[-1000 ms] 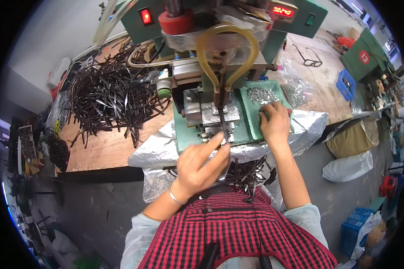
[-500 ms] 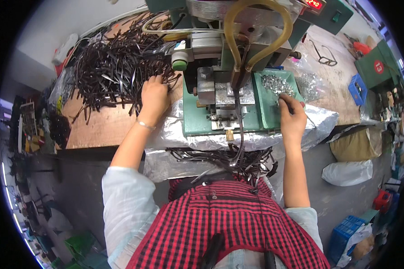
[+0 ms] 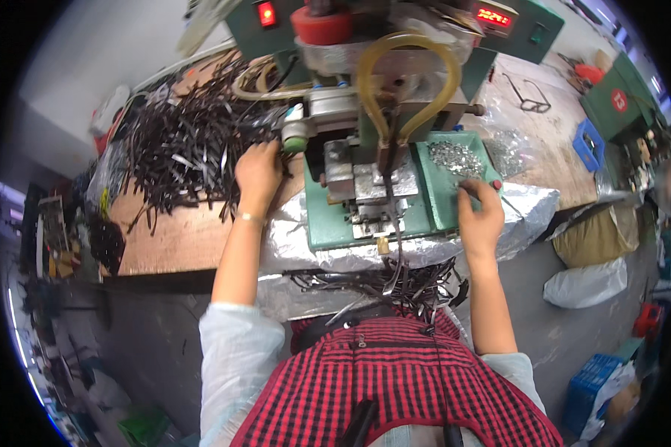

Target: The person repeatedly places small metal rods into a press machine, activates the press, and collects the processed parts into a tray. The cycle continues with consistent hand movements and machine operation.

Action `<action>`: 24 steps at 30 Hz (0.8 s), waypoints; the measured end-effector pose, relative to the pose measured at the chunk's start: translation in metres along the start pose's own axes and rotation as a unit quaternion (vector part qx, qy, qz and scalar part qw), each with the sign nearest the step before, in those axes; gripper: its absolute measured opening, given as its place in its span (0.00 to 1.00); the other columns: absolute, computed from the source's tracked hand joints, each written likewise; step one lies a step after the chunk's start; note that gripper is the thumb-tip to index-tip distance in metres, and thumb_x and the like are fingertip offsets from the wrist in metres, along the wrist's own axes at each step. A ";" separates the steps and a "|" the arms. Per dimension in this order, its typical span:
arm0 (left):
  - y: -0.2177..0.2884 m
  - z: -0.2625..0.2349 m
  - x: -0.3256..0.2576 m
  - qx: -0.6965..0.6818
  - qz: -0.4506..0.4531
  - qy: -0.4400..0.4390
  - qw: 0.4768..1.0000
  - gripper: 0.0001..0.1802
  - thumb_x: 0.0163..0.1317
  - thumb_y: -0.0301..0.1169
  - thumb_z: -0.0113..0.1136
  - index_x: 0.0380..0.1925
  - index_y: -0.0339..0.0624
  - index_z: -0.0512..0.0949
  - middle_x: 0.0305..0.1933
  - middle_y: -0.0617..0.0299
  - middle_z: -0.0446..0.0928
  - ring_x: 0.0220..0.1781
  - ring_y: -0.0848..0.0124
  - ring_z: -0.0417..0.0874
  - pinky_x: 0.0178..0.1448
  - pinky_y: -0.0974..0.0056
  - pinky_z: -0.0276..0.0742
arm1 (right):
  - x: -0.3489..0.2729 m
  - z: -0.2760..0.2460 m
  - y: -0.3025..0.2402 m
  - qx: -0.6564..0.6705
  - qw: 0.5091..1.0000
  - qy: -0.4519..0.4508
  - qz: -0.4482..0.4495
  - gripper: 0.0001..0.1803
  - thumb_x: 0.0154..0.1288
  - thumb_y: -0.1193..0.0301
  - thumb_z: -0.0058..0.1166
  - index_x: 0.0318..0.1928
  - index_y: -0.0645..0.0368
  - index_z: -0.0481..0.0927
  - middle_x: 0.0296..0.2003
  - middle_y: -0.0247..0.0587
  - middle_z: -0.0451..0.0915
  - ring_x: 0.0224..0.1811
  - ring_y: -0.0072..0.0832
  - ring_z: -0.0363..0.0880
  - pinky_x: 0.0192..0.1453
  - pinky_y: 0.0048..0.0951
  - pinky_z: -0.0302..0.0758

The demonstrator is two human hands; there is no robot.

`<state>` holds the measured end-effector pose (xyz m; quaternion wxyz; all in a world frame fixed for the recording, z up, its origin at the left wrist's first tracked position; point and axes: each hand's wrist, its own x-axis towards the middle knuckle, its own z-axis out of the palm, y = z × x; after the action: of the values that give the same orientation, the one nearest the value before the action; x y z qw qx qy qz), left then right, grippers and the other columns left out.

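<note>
Dark strip pile (image 3: 190, 149): left half of the worktop (image 3: 175, 249), running toward its back edge.
Left hand (image 3: 259, 175): on the pile's right edge, fingers curled down. Can't tell from here whether a strip is grasped; fingertips hidden.
Press (image 3: 339, 162): on a green baseplate (image 3: 328, 237) at the worktop's front edge, foil (image 3: 291, 242) around it, yellow hose (image 3: 453, 71) looped over its head.
Strip at press (image 3: 397, 231): hangs from under the head across the baseplate's front edge, neither hand on it. Can't tell if it's clamped.
Green tray (image 3: 443, 205): along the baseplate's right edge; small metal bits (image 3: 456, 159) heaped toward its back end.
Right hand (image 3: 482, 220): over the tray's right edge, thumb and forefinger bent toward each other just short of the heap. Can't tell if a bit is pinched.
Step in hand: looks like collecting parts, strip side and bit side together.
Next move: I'd say it calls for a single strip teased out untangled, one bit held square, and fingers clear of the head.
</note>
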<state>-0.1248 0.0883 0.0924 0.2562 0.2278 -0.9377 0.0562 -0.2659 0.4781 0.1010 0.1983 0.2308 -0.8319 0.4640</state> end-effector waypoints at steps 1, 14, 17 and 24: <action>-0.002 -0.005 -0.009 -0.039 -0.060 0.015 0.997 0.09 0.57 0.26 0.65 0.39 0.43 0.83 0.39 0.53 0.84 0.44 0.53 0.86 0.48 0.51 0.81 | -0.005 -0.013 -0.001 -0.006 1.000 0.003 0.021 0.07 0.62 0.78 0.63 0.42 0.61 0.86 0.40 0.45 0.87 0.44 0.39 0.86 0.53 0.35 0.79; 0.041 -0.034 -0.040 -0.543 -0.258 0.127 0.789 0.10 0.73 0.32 0.65 0.36 0.34 0.82 0.32 0.67 0.82 0.32 0.82 0.76 0.37 0.75 0.71 | 0.032 0.033 -0.112 0.270 0.962 -0.037 -0.004 0.14 0.60 0.81 0.66 0.48 0.64 0.83 0.43 0.42 0.87 0.45 0.30 0.87 0.54 0.30 0.80; 0.074 -0.069 -0.045 -0.626 -0.221 0.192 0.723 0.07 0.76 0.30 0.61 0.42 0.37 0.79 0.39 0.59 0.86 0.36 0.76 0.83 0.41 0.71 0.78 | 0.016 0.036 -0.112 0.363 0.929 -0.038 0.061 0.19 0.61 0.82 0.65 0.53 0.66 0.80 0.45 0.42 0.86 0.47 0.26 0.86 0.56 0.27 0.80; 0.122 -0.175 -0.018 -0.513 0.150 0.294 0.792 0.07 0.75 0.27 0.57 0.45 0.34 0.73 0.40 0.44 0.83 0.39 0.60 0.85 0.46 0.59 0.84 | 0.019 0.017 -0.146 0.486 0.855 -0.101 0.147 0.31 0.62 0.83 0.62 0.66 0.68 0.69 0.56 0.48 0.81 0.58 0.32 0.82 0.65 0.32 0.76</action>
<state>-0.0871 0.2432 0.2353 0.5874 -0.1086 -0.7305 -0.3311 -0.2004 0.3922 0.2030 -0.0945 0.2185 -0.5399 0.8074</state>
